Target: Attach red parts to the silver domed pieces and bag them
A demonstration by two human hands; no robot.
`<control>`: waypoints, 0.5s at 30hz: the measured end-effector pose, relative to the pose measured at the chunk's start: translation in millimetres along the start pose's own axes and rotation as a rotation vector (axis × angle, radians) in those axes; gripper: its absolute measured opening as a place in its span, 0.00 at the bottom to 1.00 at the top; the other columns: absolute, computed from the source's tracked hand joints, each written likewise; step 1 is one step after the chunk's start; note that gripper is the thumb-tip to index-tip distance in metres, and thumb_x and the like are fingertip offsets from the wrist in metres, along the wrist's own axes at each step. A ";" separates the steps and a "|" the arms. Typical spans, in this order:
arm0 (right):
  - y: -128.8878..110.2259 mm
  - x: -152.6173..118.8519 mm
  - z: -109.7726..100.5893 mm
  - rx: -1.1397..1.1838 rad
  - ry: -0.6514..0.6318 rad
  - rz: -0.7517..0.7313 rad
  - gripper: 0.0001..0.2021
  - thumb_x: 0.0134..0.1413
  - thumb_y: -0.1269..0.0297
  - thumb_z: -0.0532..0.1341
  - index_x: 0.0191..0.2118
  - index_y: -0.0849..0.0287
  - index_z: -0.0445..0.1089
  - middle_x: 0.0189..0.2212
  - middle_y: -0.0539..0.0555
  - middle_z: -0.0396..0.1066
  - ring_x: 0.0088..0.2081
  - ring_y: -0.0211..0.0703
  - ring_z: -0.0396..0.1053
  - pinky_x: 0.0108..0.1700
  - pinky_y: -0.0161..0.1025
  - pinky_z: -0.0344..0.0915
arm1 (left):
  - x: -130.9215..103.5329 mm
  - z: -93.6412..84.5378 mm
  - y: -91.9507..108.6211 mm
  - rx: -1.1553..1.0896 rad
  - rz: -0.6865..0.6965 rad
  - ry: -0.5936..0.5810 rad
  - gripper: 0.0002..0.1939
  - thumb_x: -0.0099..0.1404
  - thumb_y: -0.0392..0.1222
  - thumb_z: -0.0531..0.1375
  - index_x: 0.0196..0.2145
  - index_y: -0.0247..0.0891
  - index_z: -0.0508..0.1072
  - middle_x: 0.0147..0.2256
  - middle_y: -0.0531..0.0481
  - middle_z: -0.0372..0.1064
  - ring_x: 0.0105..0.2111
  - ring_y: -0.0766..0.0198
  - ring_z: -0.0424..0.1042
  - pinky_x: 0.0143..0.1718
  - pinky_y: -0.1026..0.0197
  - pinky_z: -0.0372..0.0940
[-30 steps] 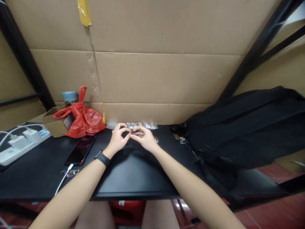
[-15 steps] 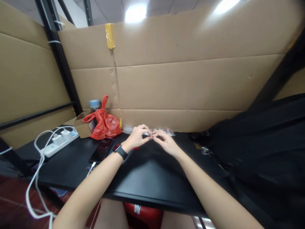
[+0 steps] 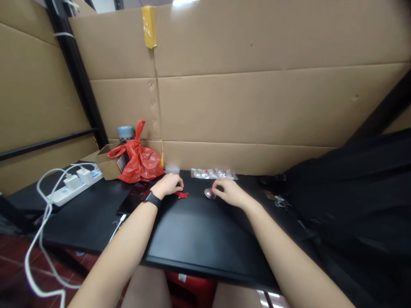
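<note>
My right hand [image 3: 228, 192] pinches a small clear suction cup [image 3: 209, 194] with a red part at its top. The cup's round clear face points towards me, just above or on the black table [image 3: 199, 233]. To the left, my left hand [image 3: 169, 184], with a black watch on its wrist, is lowered at several small red pieces [image 3: 181, 195] on the table. Its fingers are curled and its fingertips are partly hidden, so whether it grips a piece cannot be made out. Behind both hands lies a clear plastic packet [image 3: 213, 173] of similar clear and red items.
At the left are a red plastic bag [image 3: 141, 160], a small cardboard box [image 3: 107, 164], a dark phone [image 3: 136, 197] and a white power strip [image 3: 72, 188] with cables. Scissors [image 3: 281, 202] and black cloth [image 3: 359, 214] lie right. Cardboard [image 3: 244, 107] walls the back.
My hands were together over the middle of the table and have moved apart. The left went left and down to the red pieces; the right now holds the suction cup lower. The view tilted down.
</note>
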State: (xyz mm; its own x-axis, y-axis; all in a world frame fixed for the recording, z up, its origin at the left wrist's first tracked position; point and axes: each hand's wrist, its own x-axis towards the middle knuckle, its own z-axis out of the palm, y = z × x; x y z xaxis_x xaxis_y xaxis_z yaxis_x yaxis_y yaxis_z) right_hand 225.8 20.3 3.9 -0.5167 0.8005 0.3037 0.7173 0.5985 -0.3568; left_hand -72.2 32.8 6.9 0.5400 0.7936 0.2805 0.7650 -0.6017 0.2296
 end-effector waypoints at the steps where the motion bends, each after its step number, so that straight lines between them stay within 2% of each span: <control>1: 3.1 -1.4 -0.6 -0.003 -0.012 0.031 0.06 0.56 0.63 0.61 0.35 0.56 0.74 0.40 0.56 0.75 0.42 0.48 0.72 0.47 0.42 0.65 | 0.1 0.5 -0.7 0.010 -0.010 -0.002 0.02 0.56 0.36 0.66 0.29 0.41 0.79 0.31 0.50 0.77 0.32 0.62 0.75 0.37 0.65 0.65; 3: 11.7 -5.4 -3.3 -0.017 -0.034 0.122 0.11 0.50 0.63 0.67 0.42 0.55 0.75 0.44 0.57 0.75 0.42 0.49 0.73 0.44 0.42 0.66 | 1.0 1.9 -0.5 0.031 -0.031 -0.002 0.03 0.56 0.35 0.65 0.28 0.41 0.79 0.30 0.50 0.77 0.31 0.61 0.75 0.36 0.65 0.65; 6: 25.9 -12.7 -10.0 -0.012 -0.084 0.252 0.19 0.42 0.65 0.72 0.44 0.56 0.75 0.42 0.58 0.76 0.40 0.49 0.74 0.42 0.40 0.67 | 2.8 5.1 2.1 0.051 -0.058 0.004 0.05 0.56 0.34 0.64 0.25 0.41 0.78 0.28 0.50 0.77 0.30 0.60 0.75 0.36 0.63 0.64; 11: 36.5 -19.4 -18.3 0.033 -0.089 0.343 0.23 0.40 0.69 0.71 0.47 0.56 0.73 0.37 0.54 0.77 0.35 0.45 0.75 0.38 0.38 0.68 | 1.9 5.8 9.4 0.045 -0.059 0.034 0.06 0.58 0.34 0.62 0.25 0.41 0.75 0.28 0.50 0.76 0.30 0.59 0.74 0.39 0.62 0.62; 15: 37.1 -20.3 -20.5 0.050 -0.045 0.345 0.19 0.41 0.68 0.71 0.44 0.57 0.74 0.33 0.53 0.78 0.32 0.44 0.75 0.37 0.37 0.68 | 1.0 2.3 18.2 -0.005 -0.032 0.090 0.06 0.65 0.37 0.58 0.33 0.43 0.75 0.31 0.52 0.77 0.31 0.61 0.75 0.40 0.62 0.62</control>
State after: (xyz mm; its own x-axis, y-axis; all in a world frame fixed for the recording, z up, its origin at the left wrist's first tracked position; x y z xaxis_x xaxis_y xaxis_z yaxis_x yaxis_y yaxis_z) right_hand 272.5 25.6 2.6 -0.2687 0.9559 0.1188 0.8302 0.2924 -0.4747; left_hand -56.8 22.8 9.2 0.4817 0.8011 0.3553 0.7793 -0.5770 0.2444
